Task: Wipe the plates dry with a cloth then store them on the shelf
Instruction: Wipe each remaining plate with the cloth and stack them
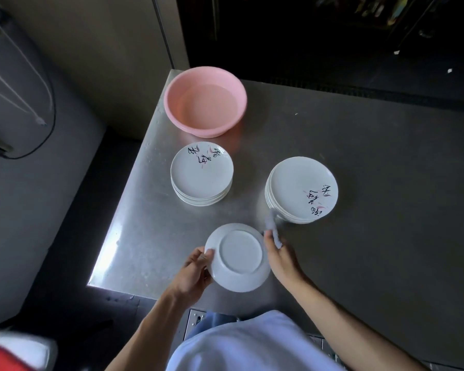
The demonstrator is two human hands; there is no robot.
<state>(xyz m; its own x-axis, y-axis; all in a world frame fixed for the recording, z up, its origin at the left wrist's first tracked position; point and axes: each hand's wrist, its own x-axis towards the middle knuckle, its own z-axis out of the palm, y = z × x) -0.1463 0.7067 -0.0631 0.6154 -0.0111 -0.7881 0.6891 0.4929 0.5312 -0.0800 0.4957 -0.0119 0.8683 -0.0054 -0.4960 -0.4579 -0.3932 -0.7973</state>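
Both forearms reach out over the steel table (373, 162). The left hand (196, 266) curls round the left rim of one plate (237, 257), held bottom-up just above the near edge. The right hand (281, 259) sits at the plate's right rim, fingers bunched on a pale cloth (272, 231) that trails upward. Beyond stand two stacks, the left stack (201, 172) and the right stack (302, 188), perhaps five plates apiece, and one pink basin (205, 101).
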